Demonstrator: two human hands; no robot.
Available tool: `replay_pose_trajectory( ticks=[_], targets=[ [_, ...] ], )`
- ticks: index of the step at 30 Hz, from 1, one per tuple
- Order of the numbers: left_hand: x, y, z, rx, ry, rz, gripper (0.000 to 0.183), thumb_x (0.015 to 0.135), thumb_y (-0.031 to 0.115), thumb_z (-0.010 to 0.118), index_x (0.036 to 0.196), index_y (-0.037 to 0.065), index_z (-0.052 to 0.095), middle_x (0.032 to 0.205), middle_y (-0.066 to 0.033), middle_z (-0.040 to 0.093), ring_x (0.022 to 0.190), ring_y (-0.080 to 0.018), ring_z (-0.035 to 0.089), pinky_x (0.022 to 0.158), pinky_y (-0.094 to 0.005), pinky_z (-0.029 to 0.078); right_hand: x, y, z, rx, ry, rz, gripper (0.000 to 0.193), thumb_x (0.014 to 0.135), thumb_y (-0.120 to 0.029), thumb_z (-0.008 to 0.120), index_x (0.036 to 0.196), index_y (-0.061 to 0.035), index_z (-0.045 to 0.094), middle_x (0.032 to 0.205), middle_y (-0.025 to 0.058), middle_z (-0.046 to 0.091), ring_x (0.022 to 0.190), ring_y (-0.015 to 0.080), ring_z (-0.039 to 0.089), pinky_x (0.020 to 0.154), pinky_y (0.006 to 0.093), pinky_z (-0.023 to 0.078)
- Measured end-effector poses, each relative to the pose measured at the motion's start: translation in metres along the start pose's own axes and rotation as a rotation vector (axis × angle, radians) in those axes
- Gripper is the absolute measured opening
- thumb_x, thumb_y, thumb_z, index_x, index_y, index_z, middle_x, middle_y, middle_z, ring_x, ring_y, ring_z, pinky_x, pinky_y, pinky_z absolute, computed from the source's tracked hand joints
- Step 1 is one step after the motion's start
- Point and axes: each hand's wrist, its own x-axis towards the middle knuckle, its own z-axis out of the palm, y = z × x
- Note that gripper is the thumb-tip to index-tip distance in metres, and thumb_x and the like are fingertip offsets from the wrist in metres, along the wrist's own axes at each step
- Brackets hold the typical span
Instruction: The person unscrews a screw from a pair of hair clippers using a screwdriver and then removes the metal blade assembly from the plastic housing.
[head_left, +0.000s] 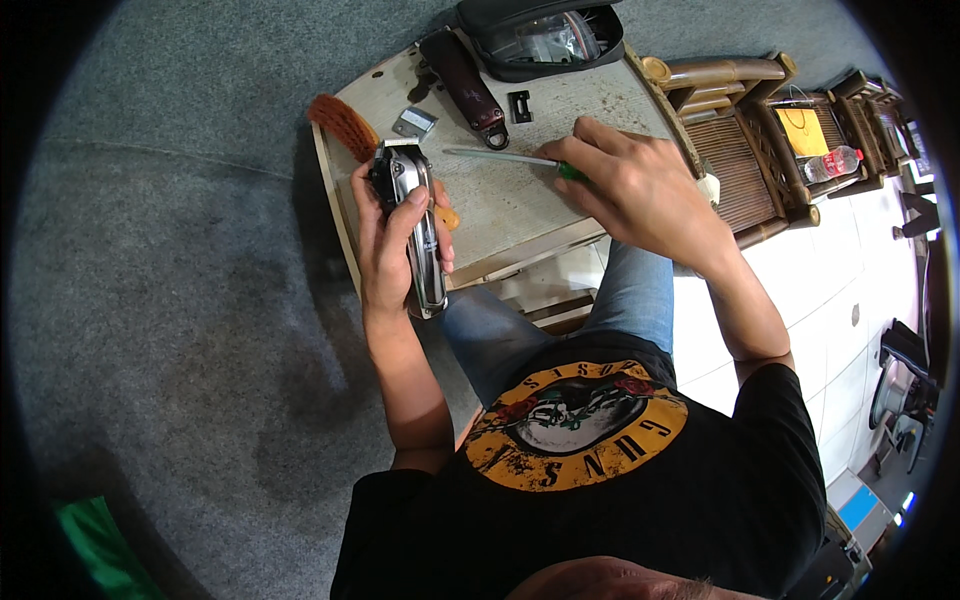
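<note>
Head camera view: a person in a black shirt (760, 440) and blue jeans (640, 285) leans over a small pale table (530, 205), both hands full. The left hand (385, 240) wraps a silver hair clipper (425, 240), thumb across its face, held over the table's left side with its toothed end pointing away. The right hand (635, 185) pinches a screwdriver (505, 155) by its green handle, the shaft aimed at the clipper's head; whether the tip hangs above the table or rests on it cannot be told.

A slip of that tip, from pushing hard at an angle, could score the shiny casing, chip the teeth or jab the left thumb. A loosened hold could send the clipper over the nearby edge.

Beyond lie a brush (345, 125), a metal blade piece (414, 122), a dark red clipper (465, 88) and a small black part (520, 106); a stray knuckle could sweep the lighter pieces to the floor. Farther back sit an open black case (550, 70) and a bamboo chair (735, 175).
</note>
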Motion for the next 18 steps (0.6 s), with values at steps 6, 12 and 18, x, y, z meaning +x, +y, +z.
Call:
replay_pose_trajectory(
  ticks=[6, 12, 18],
  targets=[
    [-0.002, 0.0, 0.0, -0.004, -0.012, -0.005, 0.041, 0.101, 0.019, 0.06, 0.132, 0.007, 0.036, 0.097, -0.0172, 0.06, 0.051, -0.0153, 0.059, 0.04, -0.0266, 0.05, 0.027, -0.025, 0.026, 0.377, 0.076, 0.274, 0.023, 0.096, -0.023, 0.072, 0.107, -0.0028, 0.073, 0.068, 0.0146, 0.067, 0.061, 0.0336, 0.069, 0.058, 0.0429, 0.052],
    [-0.001, 0.002, -0.001, -0.038, -0.021, -0.036, 0.049, 0.099, 0.017, 0.063, 0.136, 0.008, 0.032, 0.098, -0.0162, 0.061, 0.051, -0.0156, 0.06, 0.041, -0.028, 0.05, 0.055, -0.043, 0.06, 0.592, 0.154, 0.361, 0.025, 0.094, -0.024, 0.074, 0.101, -0.0008, 0.075, 0.064, 0.0183, 0.066, 0.059, 0.0357, 0.068, 0.056, 0.0423, 0.052],
    [-0.003, 0.003, -0.002, -0.036, -0.024, -0.056, 0.048, 0.099, 0.017, 0.063, 0.136, 0.007, 0.033, 0.097, -0.0155, 0.061, 0.052, -0.0158, 0.061, 0.042, -0.0276, 0.05, 0.06, -0.048, 0.064, 0.652, 0.169, 0.404, 0.023, 0.092, -0.024, 0.075, 0.097, -0.0013, 0.076, 0.065, 0.0188, 0.066, 0.06, 0.0366, 0.069, 0.056, 0.0416, 0.053]
  ],
)
